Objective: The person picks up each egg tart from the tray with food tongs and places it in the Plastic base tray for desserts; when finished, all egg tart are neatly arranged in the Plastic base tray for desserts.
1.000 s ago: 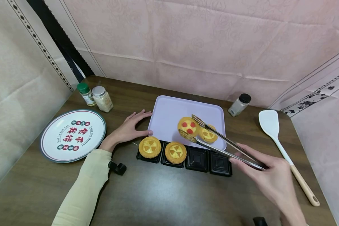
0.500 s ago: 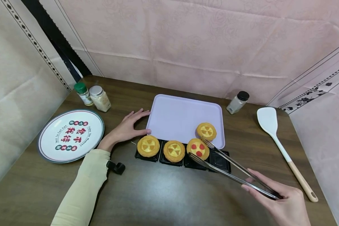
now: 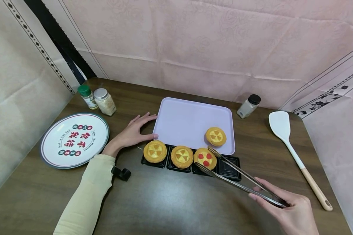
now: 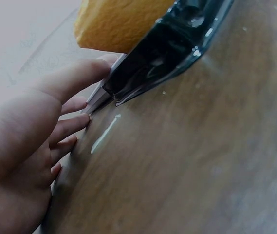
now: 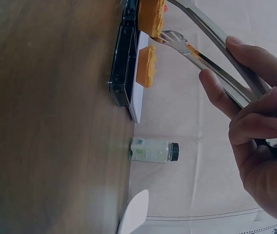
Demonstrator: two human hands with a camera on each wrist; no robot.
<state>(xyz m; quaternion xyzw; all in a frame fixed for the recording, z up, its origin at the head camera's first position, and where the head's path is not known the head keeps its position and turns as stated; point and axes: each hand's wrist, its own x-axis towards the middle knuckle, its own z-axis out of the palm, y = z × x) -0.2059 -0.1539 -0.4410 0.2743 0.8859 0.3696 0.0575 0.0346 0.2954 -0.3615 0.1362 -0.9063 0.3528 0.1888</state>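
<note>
My right hand [image 3: 291, 205] grips metal tongs [image 3: 241, 186]; in the right wrist view thumb and fingers close around both arms. The tongs' spread tips lie at either side of a red-dotted tart [image 3: 205, 159], which sits in the third compartment of a black tray [image 3: 230, 171]; whether they touch it, I cannot tell. Tarts with wedge patterns fill the first [image 3: 155, 151] and second [image 3: 181, 157] compartments; the fourth is bare. One more tart [image 3: 216, 136] lies on the lilac tray [image 3: 182, 120] behind. My left hand [image 3: 132, 132], fingers extended, touches that tray's left edge.
A round plate with red lettering [image 3: 75, 140] lies at the left, two seasoning jars [image 3: 105, 101] behind it. At the back right stands a black-capped bottle [image 3: 248, 106]. A white spatula with a wooden handle [image 3: 294, 153] lies along the right side of the table [image 3: 170, 202].
The tongs carried the red-dotted tart from the lilac tray into the black tray's third compartment. Their tips then spread around it. My left hand stayed at the tray edge.
</note>
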